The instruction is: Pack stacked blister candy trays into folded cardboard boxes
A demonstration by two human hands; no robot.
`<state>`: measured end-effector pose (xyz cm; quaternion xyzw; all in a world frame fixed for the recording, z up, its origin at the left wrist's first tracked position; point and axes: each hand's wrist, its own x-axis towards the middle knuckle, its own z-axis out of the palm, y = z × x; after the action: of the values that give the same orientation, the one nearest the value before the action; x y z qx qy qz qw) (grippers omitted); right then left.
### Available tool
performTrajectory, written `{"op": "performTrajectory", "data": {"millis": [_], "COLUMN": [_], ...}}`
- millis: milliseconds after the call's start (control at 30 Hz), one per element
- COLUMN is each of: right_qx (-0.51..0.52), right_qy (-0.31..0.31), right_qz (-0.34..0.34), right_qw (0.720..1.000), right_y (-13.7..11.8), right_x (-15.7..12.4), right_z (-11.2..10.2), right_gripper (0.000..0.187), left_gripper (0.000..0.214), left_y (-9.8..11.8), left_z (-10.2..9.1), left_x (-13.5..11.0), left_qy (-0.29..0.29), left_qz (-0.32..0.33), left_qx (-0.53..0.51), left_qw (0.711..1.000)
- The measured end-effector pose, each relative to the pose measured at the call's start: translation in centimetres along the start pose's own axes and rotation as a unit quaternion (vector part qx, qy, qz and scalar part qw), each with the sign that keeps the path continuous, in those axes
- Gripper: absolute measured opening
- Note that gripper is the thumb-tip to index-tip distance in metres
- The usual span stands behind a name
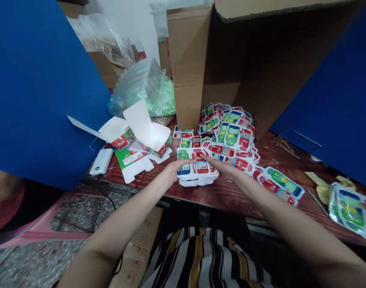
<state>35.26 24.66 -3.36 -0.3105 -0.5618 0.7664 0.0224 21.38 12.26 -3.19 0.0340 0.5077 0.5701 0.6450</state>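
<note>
Both hands [173, 172] grip pack stack [197, 170].

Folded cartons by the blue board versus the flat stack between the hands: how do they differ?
The folded cartons stand erected, lids open, white insides showing, untouched. The flat stack lies unfolded, printed side up, held between the left hand and right hand. Both show red, green and white print.

Two bare forearms, no sleeves, watch or rings visible. Left hand [173, 170] and right hand [225, 168] ungloved. Near, at bottom centre, a striped garment [201, 256]: black ground with white, yellow and dark red vertical stripes.
</note>
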Motion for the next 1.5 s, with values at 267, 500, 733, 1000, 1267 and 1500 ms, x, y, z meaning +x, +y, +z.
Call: {"op": "performTrajectory", "data": {"millis": [267, 500, 733, 1000, 1267, 1500], "right_qx": [-0.033, -0.025, -0.027, -0.038, -0.032, -0.034], "right_qy": [-0.015, -0.019, -0.018, -0.003, -0.028, -0.079], "right_qz": [0.170, 0.168, 0.168, 0.172, 0.166, 0.107], "right_qw": [0.985, 0.985, 0.985, 0.984, 0.985, 0.991], "right_y": [-1.1, -1.6, -2.0, -2.3, -1.4, -1.7], "right_x": [0.3, 0.2, -0.1, -0.5, 0.4, 0.4], "right_z": [-0.4, -0.4, -0.6, -0.4, -1.3, -1.3], "right_gripper": [0.051, 0.049, 0.047, 0.046, 0.046, 0.027], "left_gripper": [0.027, 0.030, 0.030, 0.031, 0.030, 0.046], "left_y": [0.8, 0.9, 1.0, 1.0, 0.6, -0.3], "left_z": [-0.4, -1.1, -0.9, -0.7, 0.0, 0.5], "left_x": [0.2, 0.5, 0.7, 0.5, 0.2, -1.5], "left_qy": [-0.020, -0.047, -0.031, -0.031, -0.017, 0.052], "left_qz": [-0.112, -0.146, -0.142, -0.142, -0.090, 0.071], "left_qx": [-0.017, -0.030, -0.012, -0.007, -0.023, -0.056], "left_qw": [0.993, 0.988, 0.989, 0.989, 0.996, 0.995]}}
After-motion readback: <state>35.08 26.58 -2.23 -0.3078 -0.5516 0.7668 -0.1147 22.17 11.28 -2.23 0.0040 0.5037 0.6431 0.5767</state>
